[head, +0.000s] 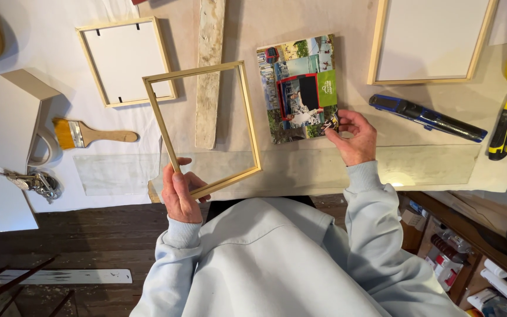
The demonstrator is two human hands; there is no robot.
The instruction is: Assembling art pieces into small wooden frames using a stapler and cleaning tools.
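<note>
My left hand (180, 191) grips the near corner of an empty light-wood picture frame (247, 111), holding it tilted above the table. My right hand (352, 138) pinches the near right corner of a colourful printed picture card (297, 85) that lies flat on the table to the right of the frame. A clear sheet (300, 167) lies along the table's near edge beneath both hands.
A second wooden frame with a white backing (125, 58) lies at the back left, a larger one (429, 41) at the back right. A paintbrush (92, 135), white box (16, 120), wooden strip (209, 70), blue tool (426, 117) and yellow utility knife (506, 126) lie around.
</note>
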